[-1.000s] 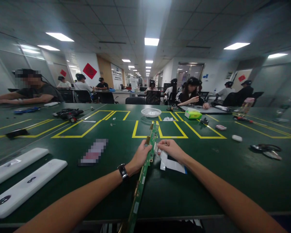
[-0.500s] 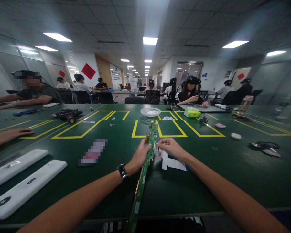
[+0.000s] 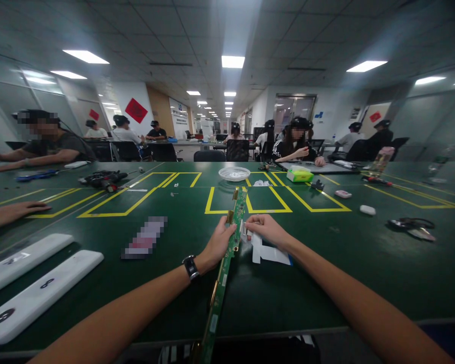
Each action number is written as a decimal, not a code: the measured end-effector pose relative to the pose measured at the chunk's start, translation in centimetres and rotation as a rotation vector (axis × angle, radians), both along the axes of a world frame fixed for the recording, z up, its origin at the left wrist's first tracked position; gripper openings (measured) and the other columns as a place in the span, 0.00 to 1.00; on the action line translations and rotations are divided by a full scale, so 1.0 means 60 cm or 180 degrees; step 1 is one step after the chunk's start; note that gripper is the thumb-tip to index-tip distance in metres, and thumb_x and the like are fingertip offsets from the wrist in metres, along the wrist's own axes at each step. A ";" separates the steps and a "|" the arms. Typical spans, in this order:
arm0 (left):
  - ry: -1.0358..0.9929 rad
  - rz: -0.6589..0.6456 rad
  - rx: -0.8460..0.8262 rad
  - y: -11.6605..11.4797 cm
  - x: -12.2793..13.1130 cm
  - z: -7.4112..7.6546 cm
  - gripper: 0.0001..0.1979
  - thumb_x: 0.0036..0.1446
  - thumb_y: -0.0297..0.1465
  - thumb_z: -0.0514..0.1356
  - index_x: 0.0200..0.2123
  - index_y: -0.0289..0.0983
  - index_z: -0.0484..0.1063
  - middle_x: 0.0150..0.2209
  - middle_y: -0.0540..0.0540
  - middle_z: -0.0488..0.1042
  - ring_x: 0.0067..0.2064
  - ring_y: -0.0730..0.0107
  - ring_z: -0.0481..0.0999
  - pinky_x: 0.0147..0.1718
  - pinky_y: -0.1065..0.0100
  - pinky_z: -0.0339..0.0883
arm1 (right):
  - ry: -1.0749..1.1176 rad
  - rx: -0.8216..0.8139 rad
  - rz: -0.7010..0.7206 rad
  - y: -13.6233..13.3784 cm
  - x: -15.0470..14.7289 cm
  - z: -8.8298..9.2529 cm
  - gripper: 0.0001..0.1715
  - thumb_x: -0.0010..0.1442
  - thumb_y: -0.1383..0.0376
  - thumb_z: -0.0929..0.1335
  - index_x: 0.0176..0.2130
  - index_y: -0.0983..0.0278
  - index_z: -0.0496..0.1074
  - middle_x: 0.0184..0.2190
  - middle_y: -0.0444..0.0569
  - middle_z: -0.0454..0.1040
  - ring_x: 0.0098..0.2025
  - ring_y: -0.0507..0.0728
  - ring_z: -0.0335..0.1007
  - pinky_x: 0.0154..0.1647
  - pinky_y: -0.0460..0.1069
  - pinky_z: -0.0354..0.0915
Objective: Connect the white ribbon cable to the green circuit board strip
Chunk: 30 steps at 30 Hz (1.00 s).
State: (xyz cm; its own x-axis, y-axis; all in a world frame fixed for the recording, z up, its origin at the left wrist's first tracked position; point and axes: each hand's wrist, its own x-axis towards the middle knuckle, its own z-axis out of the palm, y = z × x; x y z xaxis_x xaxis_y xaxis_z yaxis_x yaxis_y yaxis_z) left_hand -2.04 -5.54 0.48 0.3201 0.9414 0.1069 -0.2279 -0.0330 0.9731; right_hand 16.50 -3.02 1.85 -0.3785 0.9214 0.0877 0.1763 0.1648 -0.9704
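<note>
A long, narrow green circuit board [image 3: 220, 283] stretches from the table's near edge up toward the middle, gold-coloured strips along its left side. My left hand [image 3: 220, 238] is closed around its upper part, thumb on the board's face; a dark watch sits on that wrist. At the board's right edge, my right hand [image 3: 266, 227] pinches the end of a white flat ribbon cable [image 3: 267, 252] beside a pale connector. The cable's bent tail with a blue tip hangs below the fingers. Whether the cable end sits inside the connector I cannot tell.
Two long white cases [image 3: 45, 296] lie at the left, near a blurred-out flat object [image 3: 144, 237]. A white basket [image 3: 234, 174] and a green tissue pack [image 3: 300, 174] stand farther back. Another person's hand [image 3: 23, 208] rests at the left; a black cable bundle [image 3: 411, 226] lies right.
The view has shifted very slightly. Both hands keep their hold on the board and the ribbon cable, with hardly any movement.
</note>
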 end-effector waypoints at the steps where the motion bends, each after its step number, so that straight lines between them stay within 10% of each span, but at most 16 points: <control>1: 0.0015 -0.0003 0.0010 0.000 0.000 0.000 0.16 0.60 0.38 0.56 0.49 0.38 0.61 0.21 0.55 0.69 0.17 0.79 0.66 0.20 0.77 0.63 | -0.0001 -0.0006 0.0009 0.000 0.000 0.000 0.17 0.54 0.54 0.70 0.33 0.66 0.72 0.24 0.45 0.74 0.25 0.51 0.68 0.27 0.45 0.61; 18: 0.0734 0.0152 0.0807 -0.003 -0.002 -0.004 0.18 0.61 0.40 0.55 0.49 0.36 0.64 0.42 0.44 0.73 0.42 0.65 0.73 0.42 0.68 0.65 | 0.0167 -0.0093 -0.0231 0.001 -0.004 -0.004 0.14 0.51 0.56 0.72 0.30 0.66 0.72 0.23 0.45 0.75 0.24 0.50 0.69 0.25 0.44 0.62; 30: 0.0596 -0.0208 0.0500 -0.011 -0.003 0.008 0.23 0.61 0.42 0.54 0.55 0.36 0.60 0.40 0.44 0.73 0.36 0.69 0.73 0.35 0.71 0.67 | 0.0486 -0.0189 -0.0423 -0.007 -0.013 -0.009 0.17 0.51 0.54 0.73 0.32 0.64 0.70 0.24 0.45 0.74 0.23 0.52 0.71 0.22 0.45 0.66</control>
State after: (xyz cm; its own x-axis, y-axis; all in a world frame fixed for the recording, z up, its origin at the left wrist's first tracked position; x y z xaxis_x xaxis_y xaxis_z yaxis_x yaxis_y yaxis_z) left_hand -2.23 -6.22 0.97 0.4078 0.8945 0.1832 -0.0507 -0.1781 0.9827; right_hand 15.70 -3.42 1.30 -0.2397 0.9676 0.0787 0.0429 0.0915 -0.9949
